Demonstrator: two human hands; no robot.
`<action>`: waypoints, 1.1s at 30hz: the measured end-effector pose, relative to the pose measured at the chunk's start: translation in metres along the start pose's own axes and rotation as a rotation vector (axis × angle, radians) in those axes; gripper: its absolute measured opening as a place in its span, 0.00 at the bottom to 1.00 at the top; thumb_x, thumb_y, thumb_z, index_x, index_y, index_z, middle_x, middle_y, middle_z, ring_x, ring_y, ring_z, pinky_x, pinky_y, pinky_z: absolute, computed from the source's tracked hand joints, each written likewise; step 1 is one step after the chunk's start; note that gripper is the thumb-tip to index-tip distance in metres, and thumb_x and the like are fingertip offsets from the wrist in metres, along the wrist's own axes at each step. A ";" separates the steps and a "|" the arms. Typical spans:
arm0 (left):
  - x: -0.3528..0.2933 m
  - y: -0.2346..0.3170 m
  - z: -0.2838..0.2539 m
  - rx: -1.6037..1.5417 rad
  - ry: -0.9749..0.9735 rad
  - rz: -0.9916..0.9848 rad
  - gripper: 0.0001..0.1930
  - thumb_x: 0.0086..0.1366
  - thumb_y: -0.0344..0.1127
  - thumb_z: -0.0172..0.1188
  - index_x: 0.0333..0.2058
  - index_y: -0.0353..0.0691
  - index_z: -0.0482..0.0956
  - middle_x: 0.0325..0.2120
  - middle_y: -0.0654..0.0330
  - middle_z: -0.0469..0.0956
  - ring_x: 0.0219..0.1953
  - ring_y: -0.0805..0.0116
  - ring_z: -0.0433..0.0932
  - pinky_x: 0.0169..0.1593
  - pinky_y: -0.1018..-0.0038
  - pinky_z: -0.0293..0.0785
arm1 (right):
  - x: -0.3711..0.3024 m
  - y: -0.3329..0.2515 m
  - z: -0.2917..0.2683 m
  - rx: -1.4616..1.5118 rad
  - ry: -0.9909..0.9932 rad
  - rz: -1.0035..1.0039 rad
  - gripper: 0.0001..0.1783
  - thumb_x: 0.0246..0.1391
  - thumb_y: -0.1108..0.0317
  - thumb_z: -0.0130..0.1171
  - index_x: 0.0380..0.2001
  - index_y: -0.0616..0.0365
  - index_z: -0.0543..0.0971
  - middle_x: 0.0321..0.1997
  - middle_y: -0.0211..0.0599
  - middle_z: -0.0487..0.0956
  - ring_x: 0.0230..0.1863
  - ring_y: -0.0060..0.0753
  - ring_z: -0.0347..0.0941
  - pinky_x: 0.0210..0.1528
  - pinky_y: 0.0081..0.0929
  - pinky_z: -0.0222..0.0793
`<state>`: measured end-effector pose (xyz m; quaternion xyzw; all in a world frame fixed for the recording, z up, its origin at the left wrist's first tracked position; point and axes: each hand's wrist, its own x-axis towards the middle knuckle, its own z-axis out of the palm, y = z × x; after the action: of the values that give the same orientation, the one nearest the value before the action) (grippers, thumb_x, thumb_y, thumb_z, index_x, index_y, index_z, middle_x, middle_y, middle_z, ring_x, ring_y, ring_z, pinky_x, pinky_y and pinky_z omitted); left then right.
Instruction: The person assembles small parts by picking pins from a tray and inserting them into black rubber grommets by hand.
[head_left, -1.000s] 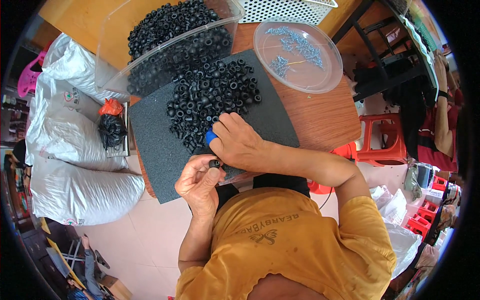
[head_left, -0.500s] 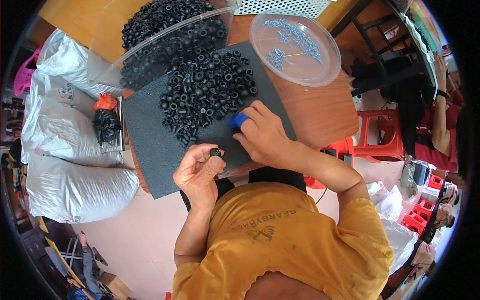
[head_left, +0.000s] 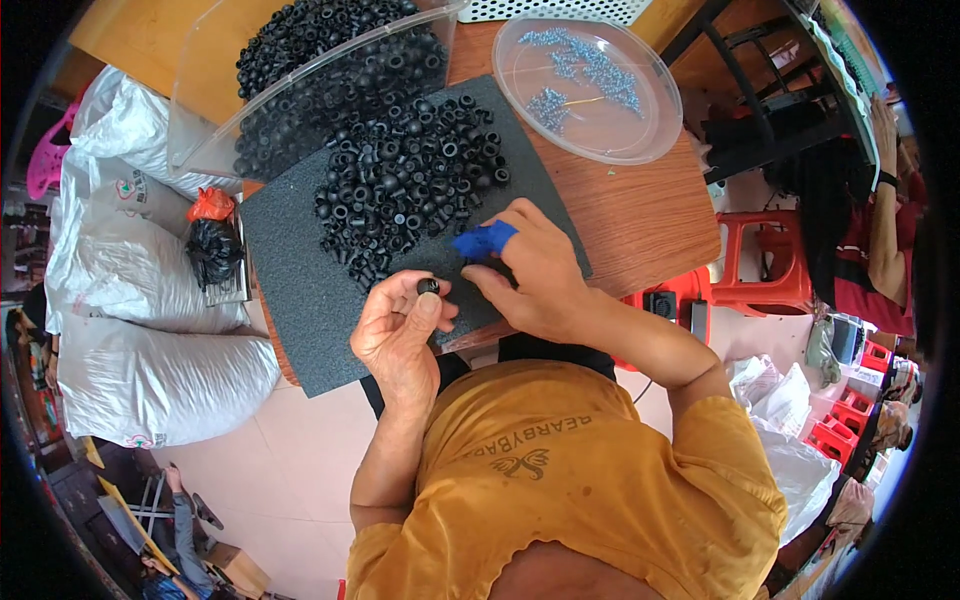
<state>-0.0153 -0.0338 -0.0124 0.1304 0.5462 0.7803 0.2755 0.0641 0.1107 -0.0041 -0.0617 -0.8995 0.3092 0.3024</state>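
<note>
My left hand [head_left: 400, 330] is closed, its thumb and fingertips pinching a small black rubber cap [head_left: 429, 286] with its opening turned up. My right hand [head_left: 535, 265] is just to the right, over the dark grey foam mat [head_left: 300, 330]. A blue wrap [head_left: 484, 241] covers a finger of that hand; its thumb stands a little apart from it, and I see nothing held between them. Beyond both hands lies a heap of similar black caps [head_left: 410, 185] on the mat, some showing hollow ends.
A clear plastic bin [head_left: 300, 75] full of black caps stands behind the heap. At the far right of the wooden table [head_left: 640, 225] lies a round clear lid [head_left: 530, 75] with small bluish metal pieces [head_left: 600, 80]. White sacks [head_left: 165, 380] stand left; red stools [head_left: 765, 255] right.
My left hand has lifted slightly away from me with the cap still pinched. The right thumb and wrapped finger look farther apart, and the blue wrap shows more. The view has shifted slightly.
</note>
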 end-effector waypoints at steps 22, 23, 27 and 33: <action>0.008 -0.006 0.030 -0.197 -0.084 -0.044 0.11 0.59 0.27 0.60 0.39 0.30 0.72 0.30 0.60 0.76 0.27 0.75 0.74 0.31 0.80 0.75 | -0.012 -0.018 -0.003 0.275 0.272 0.099 0.12 0.38 0.79 0.63 0.29 0.61 0.73 0.28 0.39 0.73 0.28 0.44 0.67 0.28 0.35 0.62; 0.008 -0.007 0.029 -0.196 -0.069 -0.054 0.10 0.59 0.27 0.60 0.39 0.30 0.72 0.30 0.60 0.76 0.27 0.75 0.74 0.32 0.80 0.74 | -0.012 -0.018 -0.003 0.282 0.273 0.115 0.12 0.38 0.80 0.63 0.29 0.60 0.73 0.28 0.39 0.73 0.28 0.43 0.67 0.28 0.34 0.63; 0.007 -0.007 0.032 -0.212 -0.035 -0.109 0.09 0.60 0.26 0.59 0.39 0.32 0.72 0.30 0.62 0.76 0.27 0.80 0.70 0.33 0.85 0.68 | -0.016 -0.018 -0.005 0.325 0.245 0.216 0.12 0.40 0.80 0.64 0.31 0.62 0.76 0.30 0.36 0.74 0.28 0.27 0.70 0.28 0.20 0.66; 0.006 -0.007 0.034 -0.202 -0.078 -0.099 0.09 0.60 0.26 0.59 0.38 0.30 0.72 0.29 0.59 0.76 0.26 0.75 0.74 0.31 0.80 0.73 | -0.021 -0.017 -0.003 0.408 0.285 0.269 0.12 0.41 0.81 0.63 0.32 0.63 0.76 0.31 0.35 0.73 0.28 0.22 0.69 0.30 0.18 0.65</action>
<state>-0.0013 -0.0019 -0.0075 0.1049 0.4593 0.8112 0.3466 0.0842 0.0921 -0.0024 -0.1613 -0.7509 0.5095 0.3880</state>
